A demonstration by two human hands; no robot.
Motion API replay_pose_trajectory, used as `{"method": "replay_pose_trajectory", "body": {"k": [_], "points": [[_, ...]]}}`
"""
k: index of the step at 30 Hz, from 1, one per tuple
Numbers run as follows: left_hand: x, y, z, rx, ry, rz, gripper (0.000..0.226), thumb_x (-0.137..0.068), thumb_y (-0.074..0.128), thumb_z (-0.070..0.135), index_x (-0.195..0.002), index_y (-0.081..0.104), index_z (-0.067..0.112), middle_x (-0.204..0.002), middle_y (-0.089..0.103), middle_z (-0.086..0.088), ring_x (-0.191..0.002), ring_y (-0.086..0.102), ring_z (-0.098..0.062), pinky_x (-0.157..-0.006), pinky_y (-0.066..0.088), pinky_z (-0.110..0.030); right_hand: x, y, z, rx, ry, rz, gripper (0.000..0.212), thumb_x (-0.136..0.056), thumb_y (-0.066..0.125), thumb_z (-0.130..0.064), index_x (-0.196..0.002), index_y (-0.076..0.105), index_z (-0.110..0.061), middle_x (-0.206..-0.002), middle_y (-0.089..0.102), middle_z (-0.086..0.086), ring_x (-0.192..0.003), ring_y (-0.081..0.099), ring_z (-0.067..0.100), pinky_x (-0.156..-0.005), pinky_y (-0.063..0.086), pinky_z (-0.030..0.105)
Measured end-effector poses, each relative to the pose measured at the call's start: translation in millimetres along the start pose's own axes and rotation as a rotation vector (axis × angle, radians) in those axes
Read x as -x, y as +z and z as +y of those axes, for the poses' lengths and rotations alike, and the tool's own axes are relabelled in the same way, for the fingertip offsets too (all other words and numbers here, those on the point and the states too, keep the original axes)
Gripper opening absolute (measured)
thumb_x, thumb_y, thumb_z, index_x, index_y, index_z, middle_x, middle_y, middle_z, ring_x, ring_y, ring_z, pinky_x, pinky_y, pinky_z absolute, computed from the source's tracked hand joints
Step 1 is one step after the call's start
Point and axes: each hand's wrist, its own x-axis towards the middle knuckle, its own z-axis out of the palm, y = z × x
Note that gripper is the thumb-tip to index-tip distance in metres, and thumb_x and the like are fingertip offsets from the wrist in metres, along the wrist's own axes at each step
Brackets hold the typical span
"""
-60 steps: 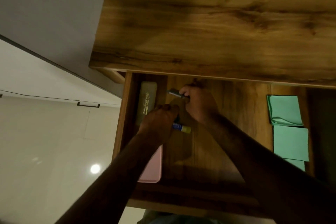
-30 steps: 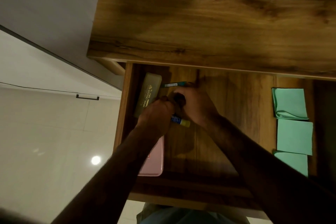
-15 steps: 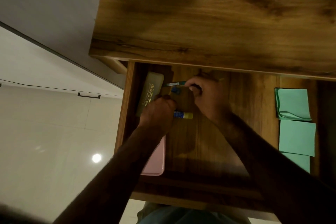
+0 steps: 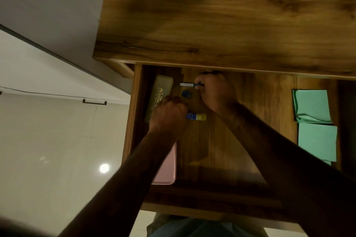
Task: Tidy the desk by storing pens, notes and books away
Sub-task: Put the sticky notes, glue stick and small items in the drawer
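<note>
Both my hands reach into the open wooden drawer under the desk top. My right hand pinches a teal-and-white pen at the drawer's back. My left hand is curled round a blue-and-yellow glue stick, whose end sticks out to the right. A small blue object lies between the hands. An olive pencil box lies along the drawer's left wall. Three green notes lie at the drawer's right.
A pink case lies in the drawer's front left corner, partly under my left forearm. The drawer's front edge is close to my body. White floor tiles lie to the left.
My right hand moved toward the back of the drawer with the pen. The small blue object came into sight between the hands. My left hand stayed on the glue stick.
</note>
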Motion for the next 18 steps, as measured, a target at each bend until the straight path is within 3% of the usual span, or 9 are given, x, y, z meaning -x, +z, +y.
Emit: {"method": "replay_pose_trajectory", "body": {"k": [7, 12, 18], "points": [[-1.3, 0.5, -5.0, 0.015, 0.047, 0.033, 0.034, -0.092, 0.061, 0.028, -0.126, 0.059, 0.025, -0.132, 0.052, -0.005, -0.127, 0.044, -0.027, -0.102, 0.046, -0.044, 4.0, -4.5, 0.7, -0.072, 0.041, 0.017, 0.017, -0.093, 0.064, -0.017, -0.108, 0.072, -0.02, -0.109, 0.072, 0.004, -0.106, 0.065, 0.027, -0.086, 0.056, 0.042], [3.9, -12.0, -16.5, -0.042, 0.041, 0.175, 0.055, -0.081, 0.072, 0.035, -0.132, 0.051, 0.026, -0.143, 0.038, -0.006, -0.132, 0.036, -0.03, -0.106, 0.041, -0.043, 17.6, -9.2, 6.3, -0.166, 0.09, 0.018, 0.043, -0.088, 0.065, -0.005, -0.127, 0.065, -0.024, -0.129, 0.065, 0.001, -0.12, 0.06, 0.022, -0.097, 0.054, 0.041], [-3.1, -26.7, -23.0, -0.063, -0.076, 0.098, 0.044, -0.081, 0.068, 0.042, -0.12, 0.06, 0.022, -0.148, 0.027, -0.005, -0.135, 0.026, -0.031, -0.101, 0.044, -0.051, 36.0, -3.1, 7.5, -0.192, 0.01, -0.003, 0.031, -0.093, 0.065, -0.016, -0.124, 0.066, -0.025, -0.123, 0.062, -0.001, -0.111, 0.062, 0.018, -0.092, 0.056, 0.039]]}}
